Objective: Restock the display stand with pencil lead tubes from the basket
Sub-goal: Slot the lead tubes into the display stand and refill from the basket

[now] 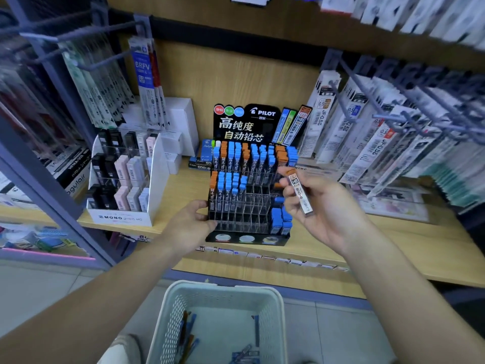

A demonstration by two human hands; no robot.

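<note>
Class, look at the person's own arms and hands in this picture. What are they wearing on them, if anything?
Both the left hand and the right hand are bare: no gloves, and no rings show. No watch or band shows either. The left forearm and the right forearm are uncovered down to the frame's edge, so no sleeve is in view.

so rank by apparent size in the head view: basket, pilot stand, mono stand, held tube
1. Pilot stand and basket, tied: the basket is nearer and cropped
2. Mono stand
3. held tube
</note>
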